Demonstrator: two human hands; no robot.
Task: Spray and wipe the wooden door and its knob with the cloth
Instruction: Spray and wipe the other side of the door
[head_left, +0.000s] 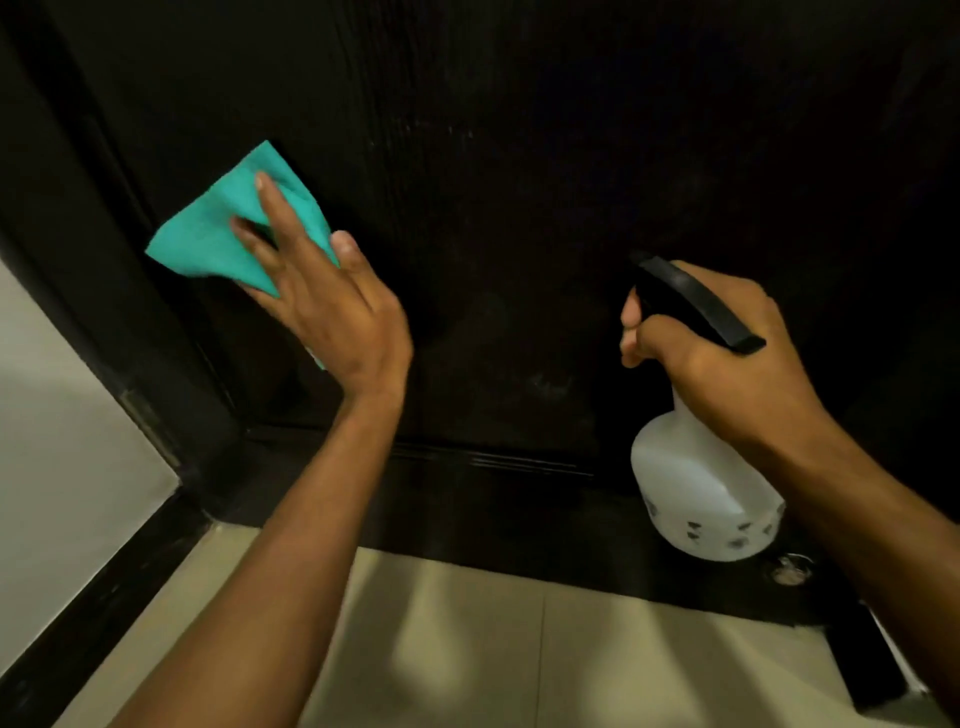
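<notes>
The dark wooden door (519, 182) fills the upper view, with faint pale marks on its surface. My left hand (322, 296) presses a teal cloth (208, 239) flat against the door's lower left part, fingers straight and spread. My right hand (727, 364) grips the neck of a white spray bottle (696, 488) with a black trigger head (696, 301), held in front of the door's lower right, its nozzle toward the door. No knob shows in this view.
The dark door frame (130, 338) runs down the left beside a pale wall (62, 441). Beige floor tiles (493, 649) lie below a dark threshold. A small metal door stop (789, 571) sits on the floor at the lower right.
</notes>
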